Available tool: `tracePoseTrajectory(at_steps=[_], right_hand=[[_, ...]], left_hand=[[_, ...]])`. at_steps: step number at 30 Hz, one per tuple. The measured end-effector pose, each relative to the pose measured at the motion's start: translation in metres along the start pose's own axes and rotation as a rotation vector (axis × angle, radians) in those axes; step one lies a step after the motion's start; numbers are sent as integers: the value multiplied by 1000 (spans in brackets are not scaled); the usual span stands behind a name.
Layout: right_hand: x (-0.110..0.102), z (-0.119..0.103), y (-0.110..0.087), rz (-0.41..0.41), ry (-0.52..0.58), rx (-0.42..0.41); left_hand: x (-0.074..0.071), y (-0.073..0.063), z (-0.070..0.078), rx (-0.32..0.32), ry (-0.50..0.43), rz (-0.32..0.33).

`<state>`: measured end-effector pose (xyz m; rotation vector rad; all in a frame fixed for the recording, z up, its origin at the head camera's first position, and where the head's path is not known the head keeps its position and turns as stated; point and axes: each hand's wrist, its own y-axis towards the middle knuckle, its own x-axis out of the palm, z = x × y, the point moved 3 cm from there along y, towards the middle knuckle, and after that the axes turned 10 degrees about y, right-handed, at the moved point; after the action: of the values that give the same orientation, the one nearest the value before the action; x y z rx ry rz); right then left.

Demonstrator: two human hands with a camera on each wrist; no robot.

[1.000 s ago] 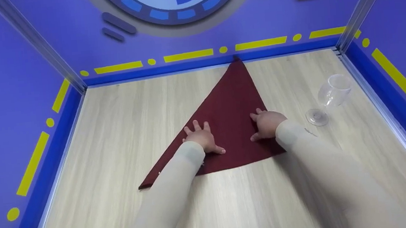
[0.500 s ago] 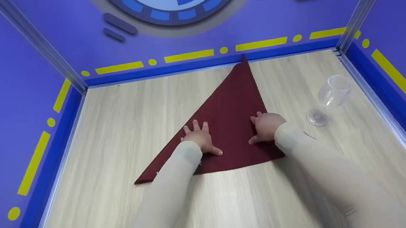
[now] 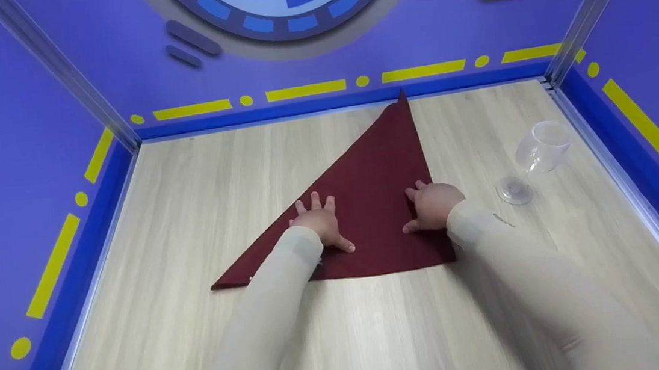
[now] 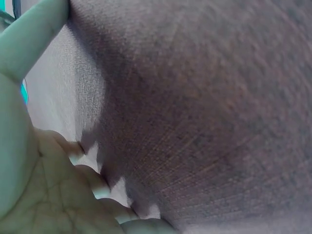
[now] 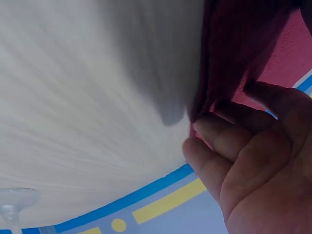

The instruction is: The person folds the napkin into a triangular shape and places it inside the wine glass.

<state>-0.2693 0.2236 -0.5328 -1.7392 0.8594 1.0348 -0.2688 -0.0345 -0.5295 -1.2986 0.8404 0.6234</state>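
Note:
A dark red cloth (image 3: 374, 211), shaped like a triangle, lies on the table with its far tip up at the back wall. My left hand (image 3: 321, 223) rests on its left part, fingers spread and thumb out to the right. In the left wrist view the fingertips (image 4: 100, 187) press on the fabric, which fills most of the picture. Along the right edge of the cloth, my right hand (image 3: 435, 205) touches it with extended fingers and thumb apart. The right wrist view has those fingers (image 5: 209, 163) at the cloth's edge, beside the bare tabletop.
A clear stemmed glass (image 3: 535, 156) is to the right of my right hand, near the table's right side. Blue walls (image 3: 306, 66) with yellow marks bound the wood-grain table (image 3: 185, 193) at the back and both sides.
The cloth has turned a little clockwise: its far tip moved right, its left corner moved left and away, its near edge is more level. Both hands shifted slightly left with it.

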Motion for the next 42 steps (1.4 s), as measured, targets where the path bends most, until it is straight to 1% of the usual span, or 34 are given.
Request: tracePoseTrajectory(at_steps=[3, 5, 8, 11, 12, 15, 17, 19, 25, 35, 42], right_hand=[[-2, -3, 1, 6, -10, -13], [-4, -3, 2, 10, -11, -22], [-4, 0, 3, -8, 13, -29], [-3, 6, 5, -40, 31, -25], [-2, 7, 5, -47, 31, -25], [-2, 7, 5, -59, 36, -15], [-3, 6, 5, -60, 37, -10], [-3, 5, 5, -58, 36, -2], [-2, 3, 6, -43, 26, 9], [2, 0, 7, -10, -4, -24], [2, -8, 2, -19, -56, -26]], left_hand=[[-3, 0, -4, -9, 16, 18], [-5, -1, -3, -24, 40, 27], [-6, -4, 5, -11, 70, 10], [-3, -7, 16, 20, 72, -15], [-1, -7, 18, 25, 60, -24], [3, -8, 21, -4, 20, -24], [4, -8, 21, -30, -6, -14], [5, -8, 20, -38, -28, -2], [7, -6, 18, -17, -40, 4], [5, -1, 11, -1, -26, 6], [4, 2, 5, 10, -21, 6]])
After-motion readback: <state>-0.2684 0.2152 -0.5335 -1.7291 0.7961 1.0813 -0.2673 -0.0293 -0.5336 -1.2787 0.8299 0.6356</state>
